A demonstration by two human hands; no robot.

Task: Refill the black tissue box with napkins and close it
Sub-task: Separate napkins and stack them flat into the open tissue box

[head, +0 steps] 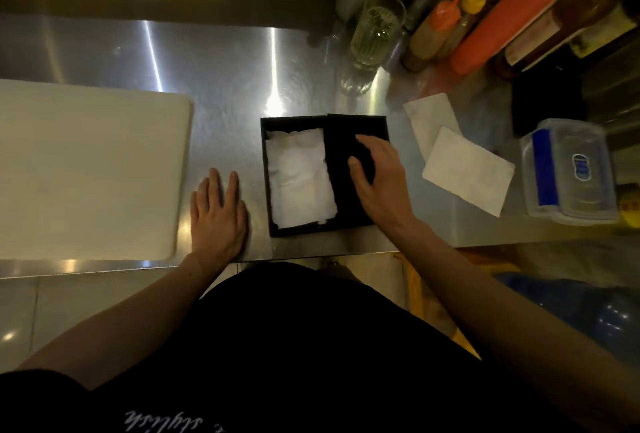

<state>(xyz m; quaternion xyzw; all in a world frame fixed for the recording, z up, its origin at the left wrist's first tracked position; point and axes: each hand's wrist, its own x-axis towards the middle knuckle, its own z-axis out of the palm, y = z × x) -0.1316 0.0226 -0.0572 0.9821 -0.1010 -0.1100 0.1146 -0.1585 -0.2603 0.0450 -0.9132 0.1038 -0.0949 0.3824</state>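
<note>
Right hand (375,176) grip: fingers spread, pressing flat on the black lid (349,169), no pinch. Left hand (218,214) open, palm flat on the bench (225,86) just beside the black tissue box (268,186). Napkins (299,176) inside, left half uncovered. Best move, probably: slide lid left squarely, brace box with left hand. Box long axis runs near-to-far, slightly tilted; sits at bench's near edge.

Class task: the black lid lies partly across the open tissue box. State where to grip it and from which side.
Grip the black lid by its free left edge and right edge, from above: it lies flat, covering only the box's right half, both long edges exposed.
</note>
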